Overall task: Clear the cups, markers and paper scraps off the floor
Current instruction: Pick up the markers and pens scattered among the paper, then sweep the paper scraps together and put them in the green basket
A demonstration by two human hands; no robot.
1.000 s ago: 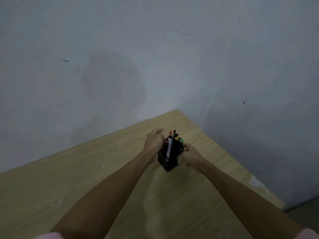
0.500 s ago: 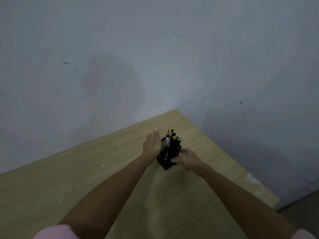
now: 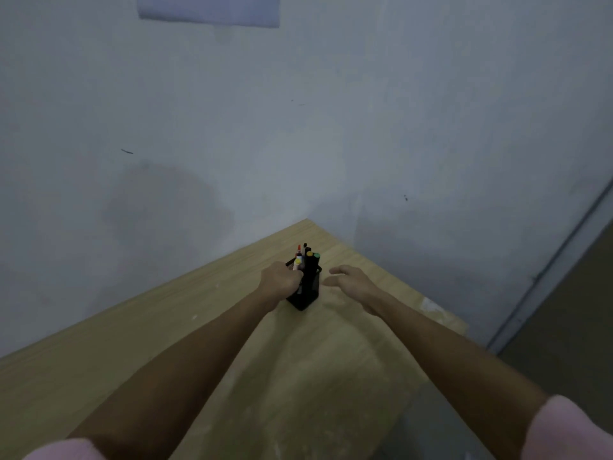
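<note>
A black mesh pen holder stands upright on the wooden table near its far corner. Several markers stick up out of it, with red, yellow and green caps showing. My left hand is curled against the holder's left side, its fingers wrapped on the rim and hiding part of it. My right hand hovers just right of the holder with its fingers spread, not touching it. No cups or paper scraps are in view.
Grey walls meet behind the table's far corner. A pale sheet hangs high on the wall. The table's right edge drops to the floor, beside a door frame.
My right hand has let go of the holder and pulled away to the right with its fingers spread. My left hand has closed on the holder's left side. The camera has tilted up.
</note>
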